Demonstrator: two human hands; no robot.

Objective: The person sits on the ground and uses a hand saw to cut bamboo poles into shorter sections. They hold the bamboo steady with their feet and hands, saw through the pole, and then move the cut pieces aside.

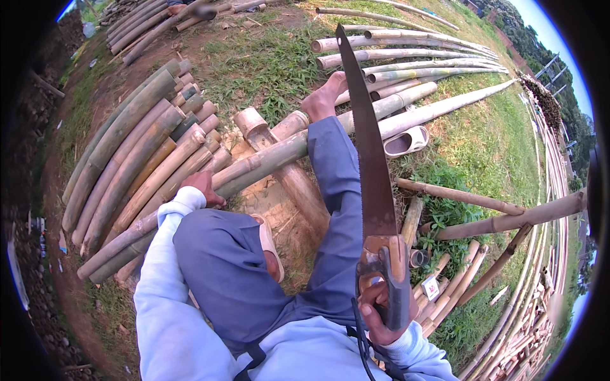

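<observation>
My right hand is closed around the handle of a handsaw. Its long dark blade stands up in front of me, toothed edge to the left, apart from any bamboo. My left hand grips a bamboo pole that slants from lower left to upper right; part of that grip is hidden. Beneath this pole crosses a thick bamboo log, with pale sawdust around it on the ground. My bare right foot rests on the bamboo beyond, the leg lying over the pole.
Cut bamboo lengths are stacked at the left. Long poles lie on grass at the far right. An empty sandal sits near them. A bamboo frame stands at right, above shorter pieces. Part of another person shows at the top.
</observation>
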